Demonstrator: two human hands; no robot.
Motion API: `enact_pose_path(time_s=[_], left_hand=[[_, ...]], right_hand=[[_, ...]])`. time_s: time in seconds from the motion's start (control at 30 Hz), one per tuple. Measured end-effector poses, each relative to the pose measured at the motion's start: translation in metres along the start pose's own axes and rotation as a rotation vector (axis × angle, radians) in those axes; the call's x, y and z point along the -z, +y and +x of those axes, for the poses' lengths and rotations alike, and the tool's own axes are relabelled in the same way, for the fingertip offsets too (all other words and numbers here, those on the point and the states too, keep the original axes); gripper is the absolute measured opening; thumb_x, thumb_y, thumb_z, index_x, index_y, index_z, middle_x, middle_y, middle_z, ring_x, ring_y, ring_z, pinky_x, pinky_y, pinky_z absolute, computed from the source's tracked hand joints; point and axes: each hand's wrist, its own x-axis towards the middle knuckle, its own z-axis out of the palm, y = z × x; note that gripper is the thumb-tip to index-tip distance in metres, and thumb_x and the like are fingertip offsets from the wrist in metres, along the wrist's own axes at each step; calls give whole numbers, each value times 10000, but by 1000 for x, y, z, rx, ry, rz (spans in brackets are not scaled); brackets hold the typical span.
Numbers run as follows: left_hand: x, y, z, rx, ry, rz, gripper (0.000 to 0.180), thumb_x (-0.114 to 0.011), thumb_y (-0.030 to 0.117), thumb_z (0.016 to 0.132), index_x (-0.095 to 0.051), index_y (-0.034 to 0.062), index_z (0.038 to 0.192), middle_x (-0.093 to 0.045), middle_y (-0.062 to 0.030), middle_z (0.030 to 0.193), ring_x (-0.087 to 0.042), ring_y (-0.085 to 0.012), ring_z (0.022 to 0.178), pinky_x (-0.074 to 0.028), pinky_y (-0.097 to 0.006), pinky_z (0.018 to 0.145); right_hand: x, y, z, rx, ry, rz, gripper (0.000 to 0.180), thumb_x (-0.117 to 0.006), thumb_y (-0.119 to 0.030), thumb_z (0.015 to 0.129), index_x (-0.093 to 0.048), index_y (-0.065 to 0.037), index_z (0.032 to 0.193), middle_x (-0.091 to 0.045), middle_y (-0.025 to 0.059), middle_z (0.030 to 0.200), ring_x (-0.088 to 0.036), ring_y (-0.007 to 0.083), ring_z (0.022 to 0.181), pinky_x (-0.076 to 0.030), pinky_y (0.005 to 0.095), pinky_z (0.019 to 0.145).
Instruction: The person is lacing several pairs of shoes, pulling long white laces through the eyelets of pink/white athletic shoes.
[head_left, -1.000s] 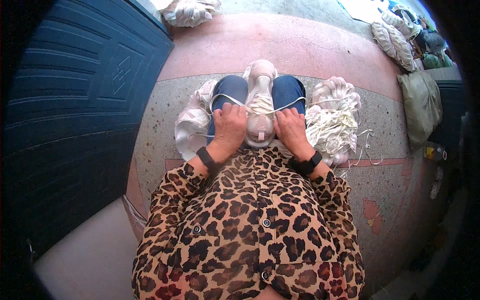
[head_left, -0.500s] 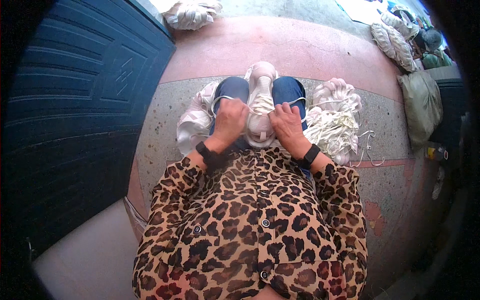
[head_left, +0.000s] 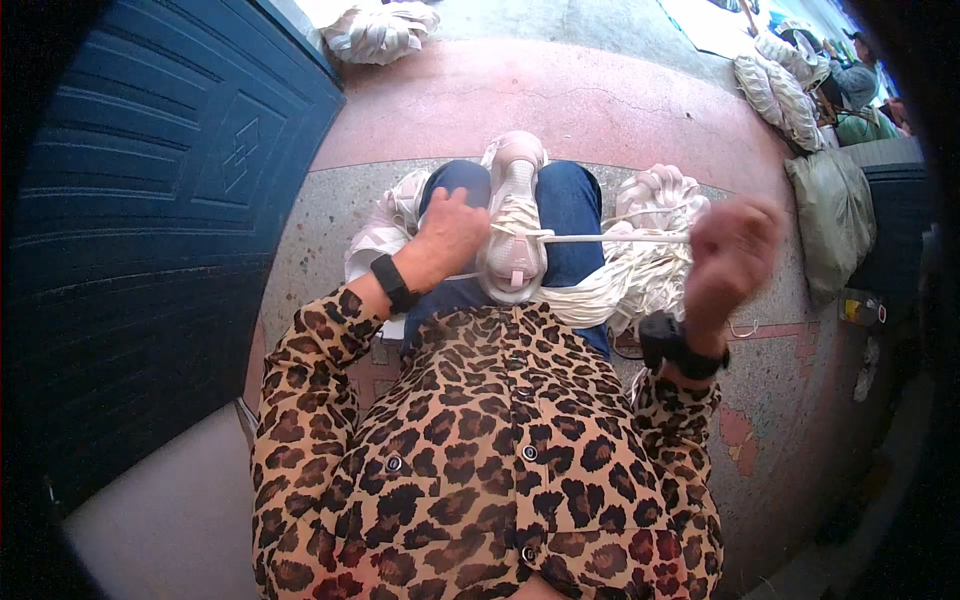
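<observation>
A pale pink and white sneaker (head_left: 515,262) rests between my knees, with white laces crossing its upper. From its upper a white shoelace (head_left: 620,238) runs taut out to the right. My right hand (head_left: 735,245), slightly blurred, is closed on the end of that lace. Beside the sneaker's left side is my left hand (head_left: 455,235), its fingers curled in; what they hold, if anything, is hidden. A bundle of loose white laces (head_left: 640,275) lies to the right of my right knee, partly behind my right hand.
More pale shoes (head_left: 660,190) sit right of my legs, and others (head_left: 385,235) on the left. A dark blue panelled door (head_left: 190,180) stands at left. White bundles lie farther off (head_left: 378,32); a pale sack (head_left: 830,220) stands at right. A person (head_left: 858,75) is at the far right.
My right hand has moved from the sneaker out to the right, drawing a lace straight. My left hand stays close to the sneaker's left side.
</observation>
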Motion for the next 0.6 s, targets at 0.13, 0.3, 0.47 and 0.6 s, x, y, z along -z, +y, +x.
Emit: enact_pose_path(time_s=[0.13, 0.3, 0.47, 0.6], left_hand=[[2, -9, -16, 264, -9, -299, 125, -616, 141, 891, -690, 41, 877, -693, -195, 778, -674, -389, 814, -519, -497, 705], [-21, 9, -29, 500, 115, -761, 215, -596, 189, 987, -703, 10, 1039, -684, -258, 848, -688, -436, 817, -535, -492, 700], [-28, 21, -26, 482, 114, -773, 202, -603, 193, 985, -706, 31, 1047, -687, -236, 851, -687, -426, 817, -528, -493, 688], [-44, 24, -23, 413, 189, -637, 186, -590, 207, 966, -683, 59, 902, -659, -275, 788, -665, -476, 768, -541, -557, 689]], right_hand=[[-27, 94, -42, -464, -391, -372, 233, -524, -183, 1043, -654, 6, 1003, -619, 94, 962, -581, 169, 886, -499, 357, 812], [-66, 153, -110, -338, -674, -814, 192, -609, -228, 942, -677, -51, 974, -696, 190, 849, -705, 387, 808, -548, 477, 721], [-83, 168, -113, -45, -655, -1124, 100, -611, -162, 917, -637, -70, 945, -708, 121, 786, -715, 301, 667, -561, 404, 567], [-89, 190, -116, -70, -750, -1226, 102, -589, -158, 939, -618, -62, 923, -705, 132, 784, -716, 288, 661, -545, 393, 532]])
